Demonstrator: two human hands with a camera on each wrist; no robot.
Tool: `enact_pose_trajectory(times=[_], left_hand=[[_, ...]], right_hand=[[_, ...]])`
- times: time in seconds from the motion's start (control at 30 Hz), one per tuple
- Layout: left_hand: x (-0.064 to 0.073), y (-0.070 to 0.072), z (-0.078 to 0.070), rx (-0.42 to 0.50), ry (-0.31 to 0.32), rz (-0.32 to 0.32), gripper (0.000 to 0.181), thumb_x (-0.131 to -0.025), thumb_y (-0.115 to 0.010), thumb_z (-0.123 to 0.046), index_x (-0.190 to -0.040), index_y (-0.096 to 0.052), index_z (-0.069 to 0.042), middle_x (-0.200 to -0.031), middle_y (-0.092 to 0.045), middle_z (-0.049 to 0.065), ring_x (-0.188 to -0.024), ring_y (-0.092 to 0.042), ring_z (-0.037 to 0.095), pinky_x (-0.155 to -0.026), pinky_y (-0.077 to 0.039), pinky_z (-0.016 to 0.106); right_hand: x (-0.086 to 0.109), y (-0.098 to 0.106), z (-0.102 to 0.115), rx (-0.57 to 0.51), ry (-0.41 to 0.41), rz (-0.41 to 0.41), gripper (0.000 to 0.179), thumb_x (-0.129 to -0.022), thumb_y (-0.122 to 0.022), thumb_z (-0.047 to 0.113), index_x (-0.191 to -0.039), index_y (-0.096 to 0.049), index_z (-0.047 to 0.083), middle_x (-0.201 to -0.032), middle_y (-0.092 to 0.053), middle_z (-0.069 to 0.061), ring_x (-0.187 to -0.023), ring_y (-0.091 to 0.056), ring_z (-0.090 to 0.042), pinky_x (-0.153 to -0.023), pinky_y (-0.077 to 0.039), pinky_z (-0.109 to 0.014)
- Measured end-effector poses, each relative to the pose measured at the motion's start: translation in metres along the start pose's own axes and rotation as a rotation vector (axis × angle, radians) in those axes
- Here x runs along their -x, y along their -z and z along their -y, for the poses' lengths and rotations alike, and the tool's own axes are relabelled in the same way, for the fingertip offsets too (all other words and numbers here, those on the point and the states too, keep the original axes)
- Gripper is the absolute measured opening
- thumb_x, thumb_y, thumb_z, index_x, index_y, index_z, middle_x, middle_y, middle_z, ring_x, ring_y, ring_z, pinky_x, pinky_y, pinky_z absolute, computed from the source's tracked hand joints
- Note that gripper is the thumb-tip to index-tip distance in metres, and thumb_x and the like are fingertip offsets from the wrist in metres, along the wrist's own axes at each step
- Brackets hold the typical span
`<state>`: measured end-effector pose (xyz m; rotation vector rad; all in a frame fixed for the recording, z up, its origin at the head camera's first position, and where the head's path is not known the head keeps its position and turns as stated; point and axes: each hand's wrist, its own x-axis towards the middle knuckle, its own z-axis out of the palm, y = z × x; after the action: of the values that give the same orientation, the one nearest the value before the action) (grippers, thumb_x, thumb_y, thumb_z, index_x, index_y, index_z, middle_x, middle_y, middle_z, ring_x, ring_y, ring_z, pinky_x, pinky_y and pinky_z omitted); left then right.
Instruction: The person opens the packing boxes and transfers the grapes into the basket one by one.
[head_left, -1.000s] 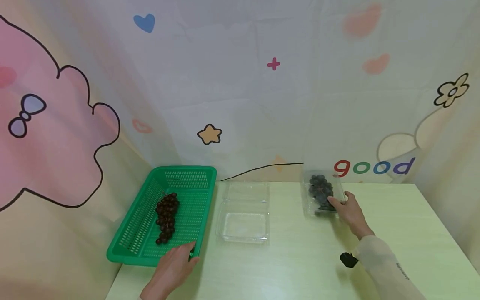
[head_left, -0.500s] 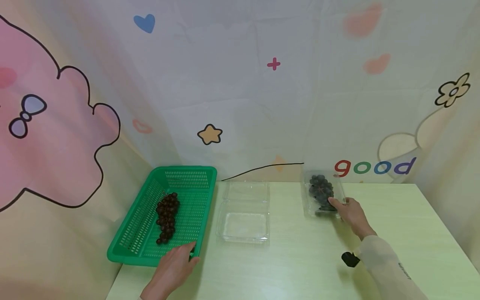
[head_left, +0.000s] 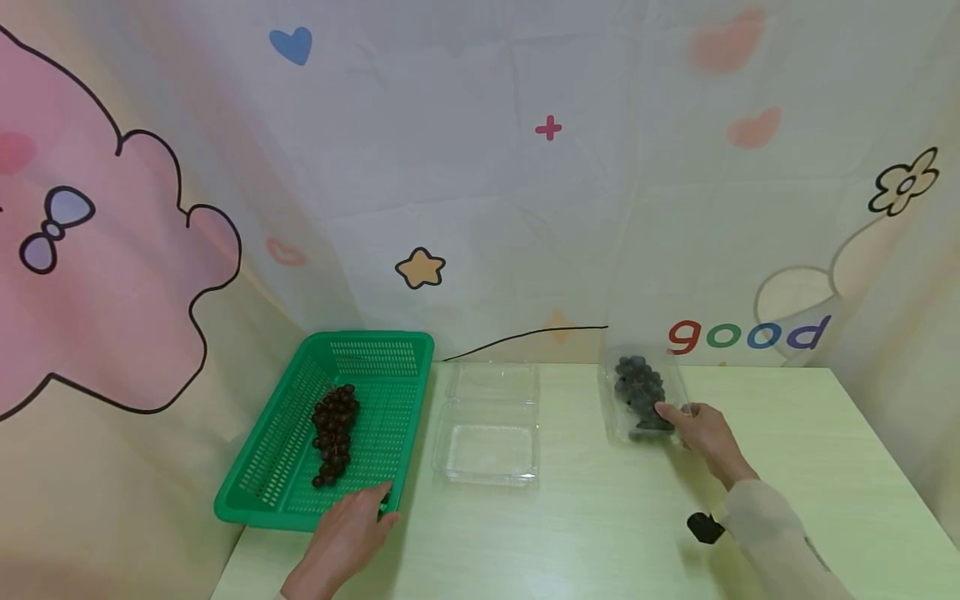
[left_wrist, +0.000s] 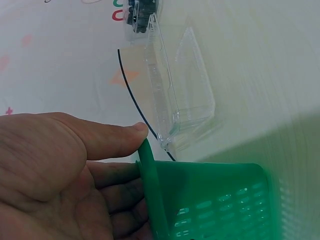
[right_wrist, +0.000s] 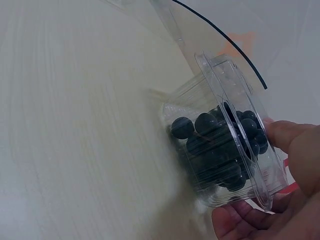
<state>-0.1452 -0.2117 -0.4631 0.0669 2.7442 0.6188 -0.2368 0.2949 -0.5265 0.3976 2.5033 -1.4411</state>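
Note:
My left hand (head_left: 347, 533) grips the near right corner of a green plastic basket (head_left: 386, 417). In the left wrist view its thumb presses the rim from one side, with fingers curled on the other. A bunch of dark red grapes (head_left: 335, 433) lies in the basket. On the right, my right hand (head_left: 712, 437) holds a lidded clear plastic clamshell box (head_left: 677, 392) by its near right corner. Black grapes (head_left: 639, 387) fill much of that box. The right wrist view shows the thumb on the lid (right_wrist: 274, 167) and fingers under the box's edge.
An open clear clamshell box (head_left: 487, 450) stands between the basket and the grape box, its lid folded back toward the wall. A printed cloth (head_left: 480, 200) hangs behind the pale table (head_left: 585, 533). A black device (head_left: 705, 527) sits at the right wrist.
The right hand has shifted slightly nearer the person, and the box of black grapes has tilted and moved a little nearer with it. The left hand and basket stay in place.

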Motion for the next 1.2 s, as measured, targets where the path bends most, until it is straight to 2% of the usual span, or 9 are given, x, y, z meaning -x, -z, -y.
enact_pose_trajectory(times=[0.07, 0.17, 0.27, 0.37, 0.43, 0.5, 0.7, 0.97, 1.2], left_hand=[[0.0, 0.0, 0.001, 0.002, 0.007, 0.004, 0.05, -0.095, -0.076, -0.018, -0.138, -0.062, 0.003, -0.127, -0.067, 0.021, -0.106, -0.066, 0.041, -0.082, -0.055, 0.056], [0.0, 0.001, 0.002, -0.004, 0.012, 0.007, 0.05, -0.095, -0.075, -0.018, -0.138, -0.062, 0.003, -0.127, -0.067, 0.021, -0.108, -0.066, 0.041, -0.083, -0.055, 0.056], [0.0, 0.001, 0.002, -0.01, 0.013, 0.002, 0.049, -0.095, -0.075, -0.017, -0.137, -0.062, 0.003, -0.127, -0.068, 0.021, -0.109, -0.065, 0.042, -0.085, -0.054, 0.057], [0.0, 0.0, 0.001, -0.013, 0.011, 0.0, 0.048, -0.096, -0.075, -0.017, -0.137, -0.062, 0.003, -0.127, -0.068, 0.021, -0.108, -0.066, 0.042, -0.084, -0.055, 0.057], [0.0, 0.0, 0.0, -0.011, 0.011, 0.0, 0.048, -0.096, -0.075, -0.017, -0.137, -0.062, 0.003, -0.127, -0.068, 0.021, -0.108, -0.066, 0.042, -0.084, -0.055, 0.057], [0.0, 0.0, 0.0, -0.013, 0.009, -0.001, 0.048, -0.096, -0.075, -0.017, -0.137, -0.062, 0.003, -0.127, -0.068, 0.022, -0.109, -0.065, 0.042, -0.085, -0.054, 0.058], [-0.001, 0.0, 0.0, -0.017, 0.006, 0.0, 0.048, -0.096, -0.074, -0.017, -0.138, -0.062, 0.003, -0.129, -0.067, 0.022, -0.111, -0.064, 0.043, -0.086, -0.054, 0.058], [-0.002, 0.0, -0.001, -0.016, 0.011, 0.009, 0.048, -0.096, -0.074, -0.018, -0.138, -0.062, 0.003, -0.129, -0.067, 0.022, -0.112, -0.064, 0.043, -0.087, -0.054, 0.058], [-0.002, -0.002, -0.002, -0.019, 0.021, 0.008, 0.049, -0.096, -0.074, -0.019, -0.138, -0.062, 0.003, -0.129, -0.067, 0.022, -0.114, -0.063, 0.043, -0.088, -0.053, 0.058]], right_hand=[[0.001, -0.002, -0.002, -0.001, -0.01, 0.004, 0.097, -0.098, -0.055, 0.068, -0.143, -0.036, -0.015, -0.122, -0.051, -0.027, -0.101, -0.052, -0.035, -0.087, -0.047, -0.049], [0.003, -0.005, -0.004, -0.005, -0.018, 0.009, 0.104, -0.097, -0.055, 0.069, -0.149, -0.029, -0.016, -0.137, -0.044, -0.031, -0.106, -0.052, -0.037, -0.091, -0.048, -0.05], [0.007, -0.008, -0.006, 0.002, -0.018, -0.001, 0.101, -0.096, -0.055, 0.07, -0.144, -0.033, -0.016, -0.128, -0.048, -0.028, -0.099, -0.053, -0.033, -0.085, -0.047, -0.046], [0.012, -0.01, -0.007, 0.005, -0.012, -0.008, 0.09, -0.096, -0.057, 0.07, -0.131, -0.041, -0.012, -0.107, -0.051, -0.02, -0.088, -0.053, -0.029, -0.077, -0.043, -0.041], [0.015, -0.011, -0.007, 0.008, -0.01, -0.013, 0.085, -0.096, -0.057, 0.069, -0.126, -0.043, -0.009, -0.101, -0.051, -0.016, -0.085, -0.053, -0.027, -0.075, -0.042, -0.04], [0.018, -0.011, -0.007, 0.006, -0.01, -0.014, 0.085, -0.096, -0.057, 0.068, -0.126, -0.043, -0.01, -0.102, -0.051, -0.017, -0.086, -0.054, -0.027, -0.075, -0.042, -0.04], [0.025, -0.013, -0.007, 0.001, -0.009, -0.009, 0.091, -0.096, -0.057, 0.068, -0.134, -0.04, -0.013, -0.12, -0.051, -0.024, -0.092, -0.057, -0.029, -0.078, -0.047, -0.041], [0.031, -0.016, -0.008, 0.01, -0.028, -0.016, 0.093, -0.095, -0.058, 0.07, -0.134, -0.04, -0.013, -0.121, -0.052, -0.026, -0.095, -0.057, -0.031, -0.076, -0.048, -0.039], [0.04, -0.018, -0.009, -0.003, -0.031, -0.021, 0.088, -0.094, -0.061, 0.07, -0.127, -0.042, -0.01, -0.113, -0.053, -0.021, -0.089, -0.056, -0.028, -0.071, -0.046, -0.037]])
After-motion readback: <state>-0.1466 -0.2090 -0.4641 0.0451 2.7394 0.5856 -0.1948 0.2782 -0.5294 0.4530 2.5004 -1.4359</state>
